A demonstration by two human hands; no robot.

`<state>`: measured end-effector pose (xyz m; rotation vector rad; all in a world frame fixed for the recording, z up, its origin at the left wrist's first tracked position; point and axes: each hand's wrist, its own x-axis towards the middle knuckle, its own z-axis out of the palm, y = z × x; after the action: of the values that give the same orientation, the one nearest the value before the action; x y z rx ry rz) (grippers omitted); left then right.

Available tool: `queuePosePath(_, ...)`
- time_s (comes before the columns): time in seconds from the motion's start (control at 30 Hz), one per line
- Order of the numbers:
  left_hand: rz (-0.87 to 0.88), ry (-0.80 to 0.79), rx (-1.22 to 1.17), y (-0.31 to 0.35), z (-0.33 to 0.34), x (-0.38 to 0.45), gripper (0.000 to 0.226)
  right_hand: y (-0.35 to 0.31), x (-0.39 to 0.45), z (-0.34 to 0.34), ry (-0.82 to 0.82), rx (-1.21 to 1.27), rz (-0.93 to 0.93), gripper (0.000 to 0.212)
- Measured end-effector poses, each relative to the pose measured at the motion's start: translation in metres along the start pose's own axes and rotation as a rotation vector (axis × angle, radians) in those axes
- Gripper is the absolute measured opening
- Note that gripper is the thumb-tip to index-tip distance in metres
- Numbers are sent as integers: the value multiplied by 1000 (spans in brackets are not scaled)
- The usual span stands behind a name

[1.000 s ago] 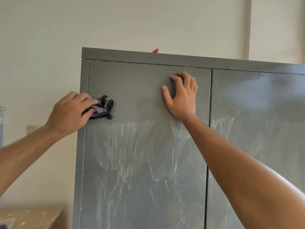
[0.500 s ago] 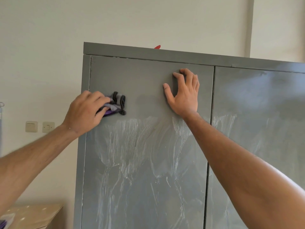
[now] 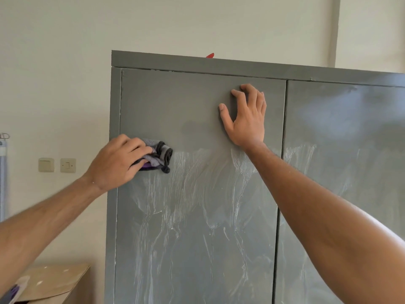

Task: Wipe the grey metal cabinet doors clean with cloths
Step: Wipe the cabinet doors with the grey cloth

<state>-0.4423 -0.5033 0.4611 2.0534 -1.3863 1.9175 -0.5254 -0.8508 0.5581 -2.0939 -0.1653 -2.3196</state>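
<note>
A tall grey metal cabinet fills the middle and right of the view. Its left door [image 3: 197, 216] is streaked with white soapy runs below a duller, wiped upper band. My left hand [image 3: 116, 163] grips a bunched grey, black and purple cloth [image 3: 158, 157] and presses it against the left door near its left edge, at the top of the streaks. My right hand [image 3: 246, 118] lies against the upper right part of the same door, thumb spread, fingertips bent onto the metal. The right door [image 3: 350, 150] also carries white streaks.
A cream wall stands behind, with two light switches [image 3: 57, 165] left of the cabinet. A wooden table corner [image 3: 54, 281] sits at the lower left with a cloth-like item on it. Something red [image 3: 210, 55] peeks over the cabinet top.
My left hand has slid the cloth rightward and a little down along the left door. My right hand has stayed pressed in the same spot.
</note>
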Motion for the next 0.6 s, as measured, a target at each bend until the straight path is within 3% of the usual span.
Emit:
queuePosePath(0.07,-70,36,54,-8,-2,14,25,0,-1,0,-2,-13,2,48)
queuePosePath(0.13,-350,162,12,-2,1,34,24,-1,0,0,-3,-9,5,47)
queuePosePath(0.17,-410,198,-22,6,4,39,24,-1,0,0,-4,-6,4,47)
queuePosePath(0.2,-381,196,-36,15,8,39,24,0,-1,0,-6,-4,3,47)
queuePosePath(0.3,-2,54,-32,28,15,13,27,0,0,-1,-3,-5,-2,47)
queuePosePath(0.37,157,4,9,18,9,10,26,0,-1,0,-3,-8,-1,48)
queuePosePath(0.4,137,12,28,12,7,16,25,-1,-1,0,3,-13,1,49)
queuePosePath(0.5,-214,144,-13,12,8,42,25,0,0,1,7,-18,-2,49)
queuePosePath(0.53,-249,164,-42,21,10,46,25,0,-1,0,6,-18,-3,48)
queuePosePath(0.6,-54,88,-69,38,20,38,25,-1,-2,0,7,-14,-4,47)
